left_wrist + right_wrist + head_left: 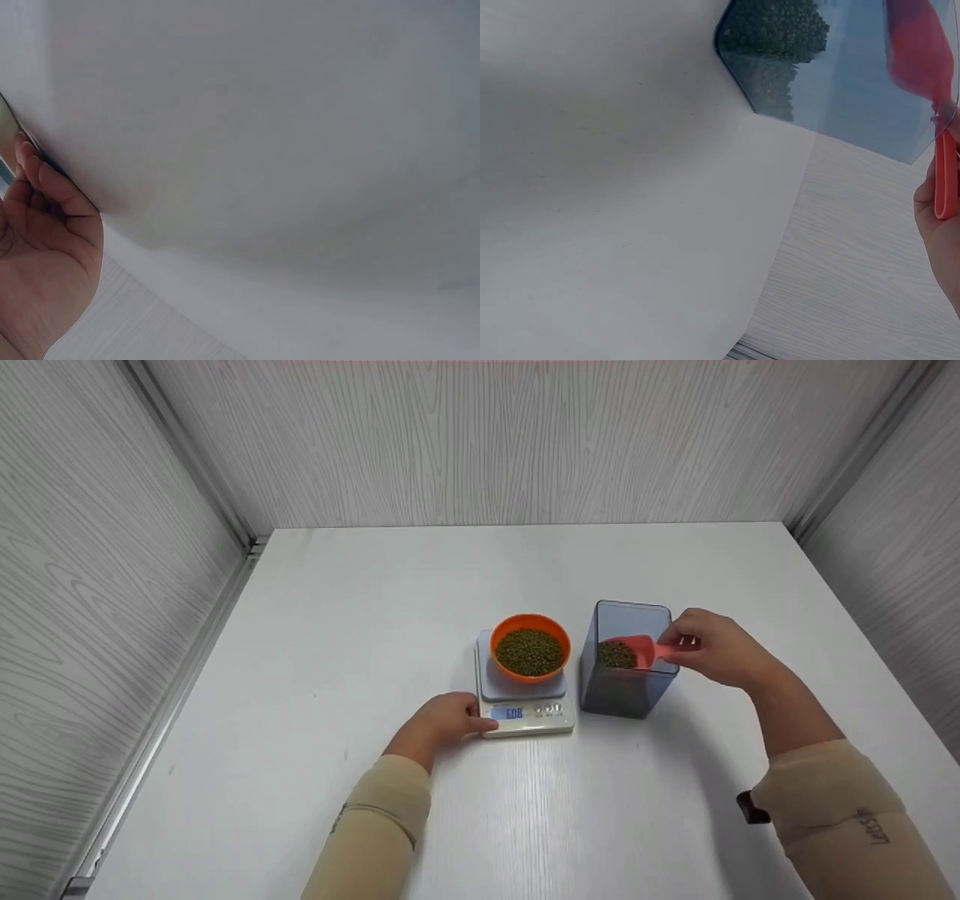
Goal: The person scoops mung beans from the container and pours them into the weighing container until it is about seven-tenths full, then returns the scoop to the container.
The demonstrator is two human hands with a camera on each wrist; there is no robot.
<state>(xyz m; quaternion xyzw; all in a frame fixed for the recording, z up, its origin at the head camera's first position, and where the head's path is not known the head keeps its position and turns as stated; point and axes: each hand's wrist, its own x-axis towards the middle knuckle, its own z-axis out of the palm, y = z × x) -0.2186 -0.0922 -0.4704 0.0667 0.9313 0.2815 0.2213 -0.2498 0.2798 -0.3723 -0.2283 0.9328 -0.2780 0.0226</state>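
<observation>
Head view shows a white table [315, 660] inside grey wood-grain walls [525, 435], and two hands in beige sleeves work on it. Near the middle stands a small kitchen scale [525, 706] with a lit blue display, and on its platform sits an orange bowl [529, 649] filled with green beans [529, 652]. The left hand [448, 722] rests on the table at the left front corner of the scale, and its thumb touches the scale's edge; the fingers look loosely bent and hold nothing. In the left wrist view the same hand [45, 255] is seen from the palm side, with the fingertips against a thin edge, but the rest is blurred. Just beside the scale, on its right, stands a clear blue-grey container [628, 660], upright and without a lid. The right hand [716, 647] pinches the handle of a red scoop [637, 651], and the scoop is inside the top opening of the container, loaded with beans. In the right wrist view the container [840, 82] shows beans at its bottom corner, the scoop [930, 90] is visible through its wall, and the fingers [937, 225] close around the handle.
</observation>
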